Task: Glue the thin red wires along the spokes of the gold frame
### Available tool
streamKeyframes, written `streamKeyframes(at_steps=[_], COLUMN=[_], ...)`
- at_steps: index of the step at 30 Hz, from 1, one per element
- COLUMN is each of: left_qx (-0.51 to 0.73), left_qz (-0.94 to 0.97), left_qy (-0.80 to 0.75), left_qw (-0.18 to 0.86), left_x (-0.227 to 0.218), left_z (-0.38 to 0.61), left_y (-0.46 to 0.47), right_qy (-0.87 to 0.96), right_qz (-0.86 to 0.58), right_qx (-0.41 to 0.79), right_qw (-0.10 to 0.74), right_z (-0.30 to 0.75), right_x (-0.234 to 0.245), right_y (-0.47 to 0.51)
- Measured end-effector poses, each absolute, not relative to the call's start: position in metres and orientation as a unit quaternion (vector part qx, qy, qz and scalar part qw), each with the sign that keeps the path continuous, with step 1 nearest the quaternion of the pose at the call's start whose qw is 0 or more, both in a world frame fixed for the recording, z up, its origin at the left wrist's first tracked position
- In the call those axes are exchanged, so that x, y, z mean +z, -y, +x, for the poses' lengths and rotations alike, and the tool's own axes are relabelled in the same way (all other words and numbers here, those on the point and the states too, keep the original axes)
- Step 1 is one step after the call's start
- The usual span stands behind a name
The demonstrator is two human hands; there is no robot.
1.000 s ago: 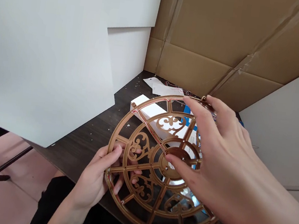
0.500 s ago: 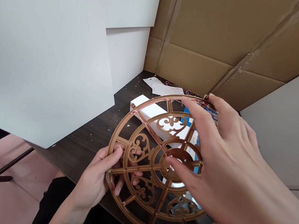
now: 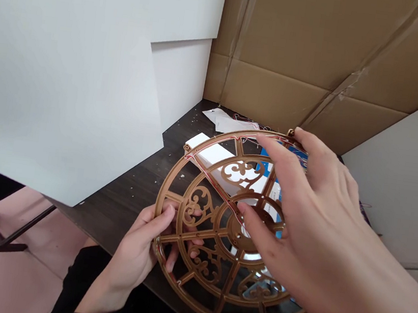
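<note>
A round bronze-coloured openwork frame with scroll ornaments is held tilted above the dark table. My left hand is closed on its left rim, thumb in front and fingers behind. Thin red and white wires run along the upper rim and down one spoke to the hub. My right hand spreads over the upper right of the frame. Its index fingertip rests at the top rim, another finger is by a small rim tab, and the thumb touches the wire near the hub. The frame's right side is hidden behind this hand.
On the dark table behind the frame lie a white box, a blue-and-white packet, white paper pieces and loose wires. White boards stand at left, a cardboard sheet behind, a pale panel at right.
The whole view has shifted slightly, so things sit a little further right. My right thumb has moved slightly up along the wire near the hub; my left hand keeps its grip.
</note>
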State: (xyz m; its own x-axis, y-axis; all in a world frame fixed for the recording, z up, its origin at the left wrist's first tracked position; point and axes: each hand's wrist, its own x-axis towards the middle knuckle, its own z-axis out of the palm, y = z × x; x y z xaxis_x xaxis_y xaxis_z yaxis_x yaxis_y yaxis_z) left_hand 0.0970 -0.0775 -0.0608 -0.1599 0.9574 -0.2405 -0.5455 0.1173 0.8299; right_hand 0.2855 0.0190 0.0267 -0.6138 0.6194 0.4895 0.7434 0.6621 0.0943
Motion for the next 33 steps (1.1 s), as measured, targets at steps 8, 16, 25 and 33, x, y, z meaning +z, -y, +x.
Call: streamKeyframes(at_steps=[8,16,25,33], left_qx=[0.625,0.616,0.602,0.597], left_qz=[0.236,0.242,0.238,0.236], left_qy=[-0.43,-0.425,-0.427,-0.427], left_qw=[0.607,0.618,0.631,0.637], left_x=[-0.062,-0.0622,-0.0606,-0.0584], left_z=[0.097,0.0961,0.0976,0.0981], left_y=[0.0779,0.0768,0.0781,0.0755], right_qy=[0.885,0.881,0.882,0.884], right_qz=[-0.386,-0.389,-0.398,-0.393], right_qx=[-0.144,-0.153,-0.138,-0.135], right_qw=[0.217,0.221,0.211,0.212], right_z=[0.2783,0.2802,0.2794,0.2828], right_x=[0.0275,0.0256,0.0261,0.0266], right_y=[-0.0143,-0.0142,-0.0169,-0.0182])
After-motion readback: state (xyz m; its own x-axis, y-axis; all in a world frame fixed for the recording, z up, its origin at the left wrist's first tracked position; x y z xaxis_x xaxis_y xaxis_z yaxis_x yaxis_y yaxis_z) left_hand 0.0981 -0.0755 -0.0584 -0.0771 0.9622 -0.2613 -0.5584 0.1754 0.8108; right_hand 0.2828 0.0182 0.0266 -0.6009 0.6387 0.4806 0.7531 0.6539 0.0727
